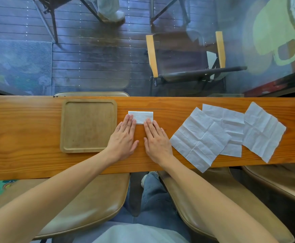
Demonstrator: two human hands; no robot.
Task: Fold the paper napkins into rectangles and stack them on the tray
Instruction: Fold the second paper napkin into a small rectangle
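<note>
Pressing flat with straight fingers, the left hand [124, 137] and right hand [156, 139] rest their fingertips on the near edge of one folded napkin [142, 116], a small white rectangle on the tabletop [20, 137] just right of the wooden tray [88, 126]. Neither grip closes round anything; both hands lie open. The tray holds nothing yet. Three unfolded napkins [201, 137] wait at the right, two overlapping. I'd judge one folded, none stacked, three left.

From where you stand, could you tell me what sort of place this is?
Probably a café: a long wooden counter faces a window painted with a latte cup, with folding chairs on decking outside.
</note>
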